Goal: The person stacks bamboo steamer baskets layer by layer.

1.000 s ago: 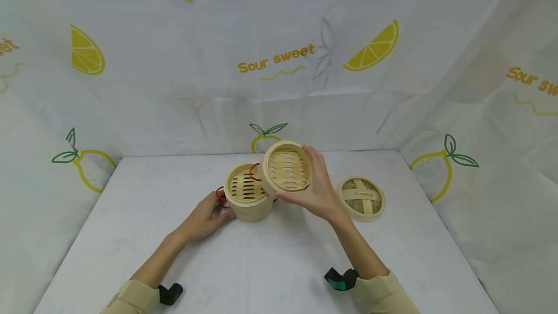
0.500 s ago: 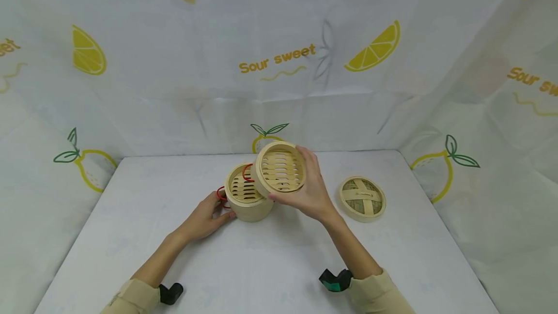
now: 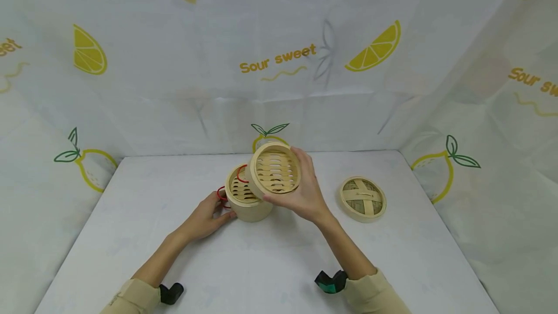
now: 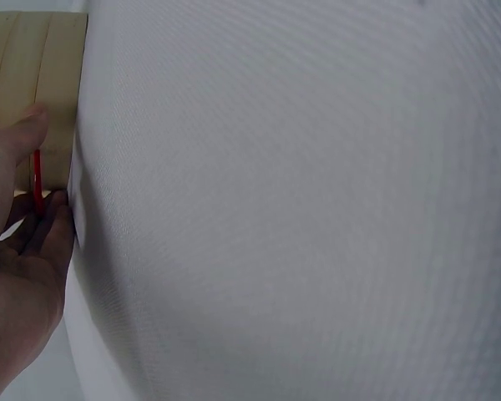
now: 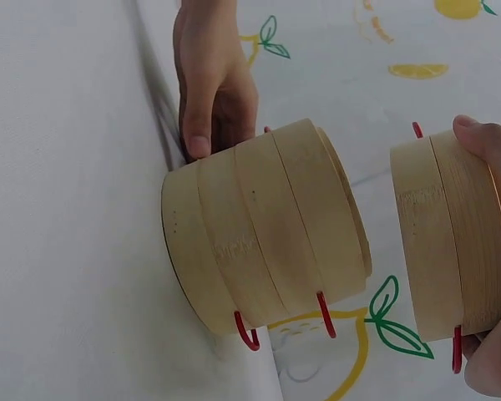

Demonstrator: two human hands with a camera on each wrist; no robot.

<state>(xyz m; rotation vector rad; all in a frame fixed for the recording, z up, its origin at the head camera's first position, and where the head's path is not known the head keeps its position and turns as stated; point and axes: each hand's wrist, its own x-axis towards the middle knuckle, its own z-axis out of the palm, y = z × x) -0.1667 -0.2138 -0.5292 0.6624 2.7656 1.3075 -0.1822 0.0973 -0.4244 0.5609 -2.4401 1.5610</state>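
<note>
A stack of round bamboo steamer baskets (image 3: 250, 211) with red side loops stands upright on the white table. My left hand (image 3: 202, 218) holds it at its lower left side; in the left wrist view the thumb lies on the wall of the stack (image 4: 37, 71), with the fingers by a red loop (image 4: 38, 180). My right hand (image 3: 307, 197) grips another bamboo steamer basket (image 3: 276, 172), tilted so its slatted inside faces the head camera. In the right wrist view a gap separates this held basket (image 5: 434, 242) from the top of the stack (image 5: 250, 225).
A bamboo steamer lid (image 3: 362, 199) with crossed bands lies on the table (image 3: 244, 275) to the right of my right hand. Behind rises a white cloth backdrop (image 3: 196, 110) printed with lemons. Dark wrist-worn devices (image 3: 171, 293) show near both sleeves.
My right hand has moved the held basket leftward, further over the stack, and it stays tilted. The left hand, stack and lid have not moved.
</note>
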